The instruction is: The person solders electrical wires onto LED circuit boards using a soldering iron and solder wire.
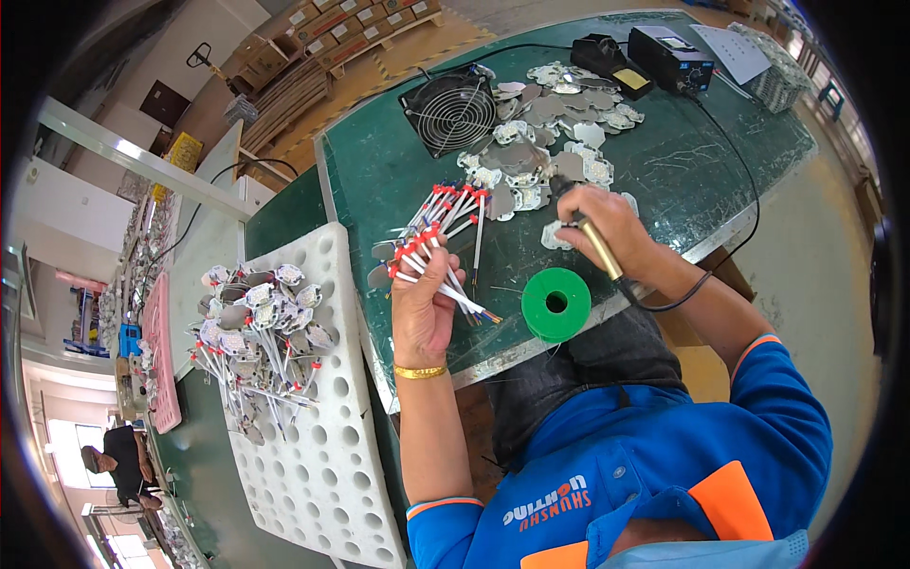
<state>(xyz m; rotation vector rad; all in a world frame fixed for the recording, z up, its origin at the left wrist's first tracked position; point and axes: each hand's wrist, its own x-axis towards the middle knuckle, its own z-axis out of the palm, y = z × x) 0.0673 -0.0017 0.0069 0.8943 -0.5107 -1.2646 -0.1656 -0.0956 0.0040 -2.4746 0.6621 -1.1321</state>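
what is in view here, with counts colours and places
worktable: one, green, centre
cables: many, white with red, centre left
soldering iron: one, gold and black, centre right
loose plates: many, grey and white, worktable's far middle
spool: one, green, worktable's near edge
fan: one, black, left of loose plates
soldering station: one, black, upper right
iron stand: one, black, left of soldering station
holed tray: one, white, left
wired plates: many, grey and white, on holed tray
long tray: one, pink, far left
boxes: many, brown, top left
co-worker: one, dark top, lower left
bracelet: one, gold, lower centre
shirt: one, blue and orange, bottom
left hand: one, fingers around cables
right hand: one, fingers around soldering iron
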